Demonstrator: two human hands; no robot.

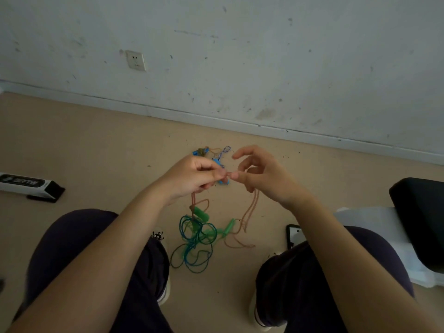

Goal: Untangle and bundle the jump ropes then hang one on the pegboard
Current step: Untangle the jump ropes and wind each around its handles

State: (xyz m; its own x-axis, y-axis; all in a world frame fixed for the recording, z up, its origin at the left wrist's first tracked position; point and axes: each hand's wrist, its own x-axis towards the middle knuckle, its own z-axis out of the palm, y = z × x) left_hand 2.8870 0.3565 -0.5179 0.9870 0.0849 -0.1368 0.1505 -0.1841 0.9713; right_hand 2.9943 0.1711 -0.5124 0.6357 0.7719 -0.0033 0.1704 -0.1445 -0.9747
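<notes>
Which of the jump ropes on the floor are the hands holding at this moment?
The thin orange-brown cord rope: both the left hand and the right hand pinch it. The tangled green rope and the blue-handled rope lie untouched on the floor.

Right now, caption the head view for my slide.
Both hands pinch the orange rope above the tangled green rope on the floor.
</notes>
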